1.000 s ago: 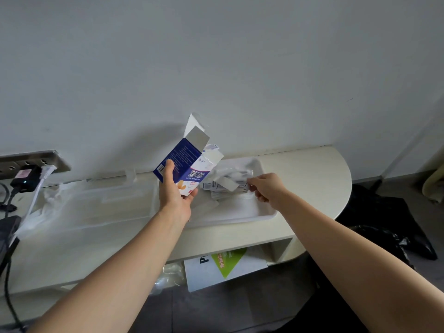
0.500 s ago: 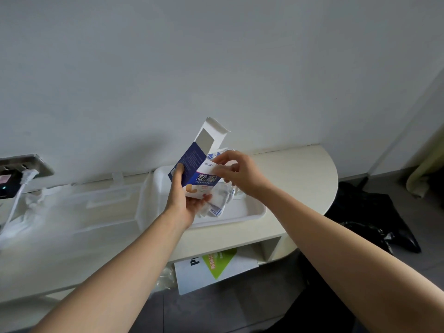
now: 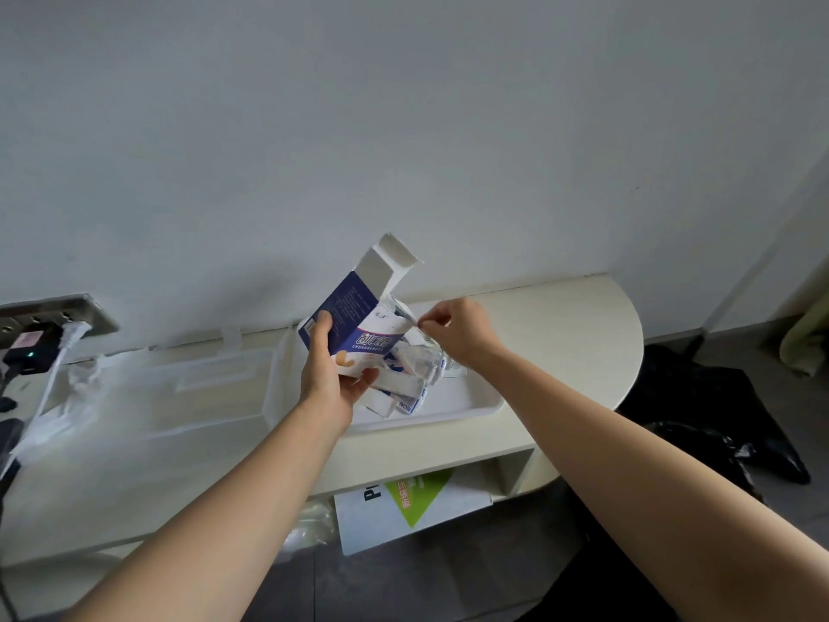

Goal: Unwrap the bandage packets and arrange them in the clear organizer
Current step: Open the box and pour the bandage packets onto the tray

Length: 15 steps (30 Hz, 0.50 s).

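- The bandage box (image 3: 359, 327), blue and white with its top flap open and standing up, is held tilted in the air above the left end of a white tray (image 3: 486, 404).
- The left hand (image 3: 329, 379) grips the box from below: its fingers (image 3: 320, 327) are curled up the blue side and the thumb presses the white front.
- The right hand (image 3: 462, 336) is at the box's open mouth, fingertips pinched together on a thin white strip (image 3: 410, 325); whether this is a packet or part of the box I cannot tell.
- A loose heap of bandage packets (image 3: 406, 390), white with blue print, lies in the tray just under the box.
- The clear organizer (image 3: 202, 388) sits on the worktop (image 3: 560, 347) just left of the tray, with crumpled clear wrapping (image 3: 83, 388) at its far left.
- At the far left a wall socket strip (image 3: 49, 314) carries a black charger (image 3: 27, 356) and a white cable (image 3: 54, 379).
- On the shelf below the worktop stands a white carton with a green patch (image 3: 412, 500).
- A black bag (image 3: 717, 424) lies on the floor to the right.
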Tool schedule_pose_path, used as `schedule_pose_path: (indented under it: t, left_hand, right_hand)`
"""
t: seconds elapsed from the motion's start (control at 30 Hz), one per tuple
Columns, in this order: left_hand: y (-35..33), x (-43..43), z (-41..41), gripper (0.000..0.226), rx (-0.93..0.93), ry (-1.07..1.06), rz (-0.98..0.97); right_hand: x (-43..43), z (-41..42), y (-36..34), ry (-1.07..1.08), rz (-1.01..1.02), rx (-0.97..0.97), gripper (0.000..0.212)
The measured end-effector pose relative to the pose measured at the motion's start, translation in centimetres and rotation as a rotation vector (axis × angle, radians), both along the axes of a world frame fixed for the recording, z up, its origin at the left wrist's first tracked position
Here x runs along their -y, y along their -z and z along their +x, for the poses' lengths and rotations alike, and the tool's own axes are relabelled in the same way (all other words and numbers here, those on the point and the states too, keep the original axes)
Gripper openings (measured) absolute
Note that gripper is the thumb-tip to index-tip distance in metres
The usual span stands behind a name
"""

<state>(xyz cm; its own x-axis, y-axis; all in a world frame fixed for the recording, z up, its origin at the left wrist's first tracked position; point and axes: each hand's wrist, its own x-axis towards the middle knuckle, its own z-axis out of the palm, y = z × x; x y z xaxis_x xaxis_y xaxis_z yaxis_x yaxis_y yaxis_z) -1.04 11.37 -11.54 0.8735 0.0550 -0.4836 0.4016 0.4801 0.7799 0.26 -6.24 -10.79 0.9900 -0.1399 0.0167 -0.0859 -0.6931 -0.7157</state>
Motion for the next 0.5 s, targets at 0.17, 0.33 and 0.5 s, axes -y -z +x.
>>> schedule_pose_path:
  t: [0.17,0.33,0.5]
  left_hand:
    - [-0.1,-0.8,0.6,0.047,0.027,-0.072,-0.007]
    - [0.1,-0.5,0.6,0.056,0.030,-0.092,0.011]
    - [0.5,-0.3,0.2,0.052,0.035,-0.066,0.062]
  right_hand:
    - [0.5,-0.4,0.2,0.058,0.071,0.029,0.030]
    - [-0.6,-1.2,-1.9,-0.195,0.266,0.238,0.037]
    - [-1.8,-0.9,-2.2,-0.207,0.014,0.130,0.035]
